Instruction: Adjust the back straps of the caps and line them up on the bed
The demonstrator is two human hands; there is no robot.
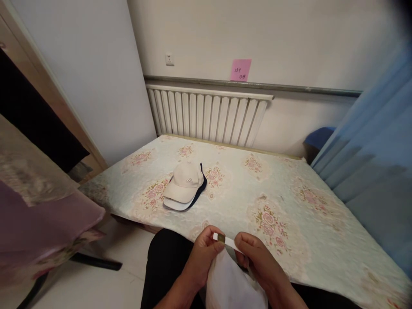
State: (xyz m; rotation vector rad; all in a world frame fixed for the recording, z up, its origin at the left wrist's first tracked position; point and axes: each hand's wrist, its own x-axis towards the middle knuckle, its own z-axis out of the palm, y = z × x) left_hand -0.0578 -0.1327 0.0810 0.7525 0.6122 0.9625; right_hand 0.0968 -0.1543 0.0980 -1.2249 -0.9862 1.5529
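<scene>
A white cap (233,281) lies in my lap, its back strap (232,244) stretched between my hands. My left hand (206,253) pinches the strap beside its brass-coloured buckle (221,237), and a short white end sticks out past the buckle. Closed on the other part of the strap is my right hand (255,255), thumb on top. Most of the cap's lower part is cut off by the frame edge. In front of me on the bed rests a stack of caps: a beige cap (186,180) on top, a white brim (180,207) and a dark cap (204,185) showing beneath.
I sit facing a bed (231,201) with a floral cover. Behind it are a white radiator (209,116), a pipe, a socket and a pink note (240,70). A blue curtain (370,141) hangs right; clothes (38,214) drape over something at left.
</scene>
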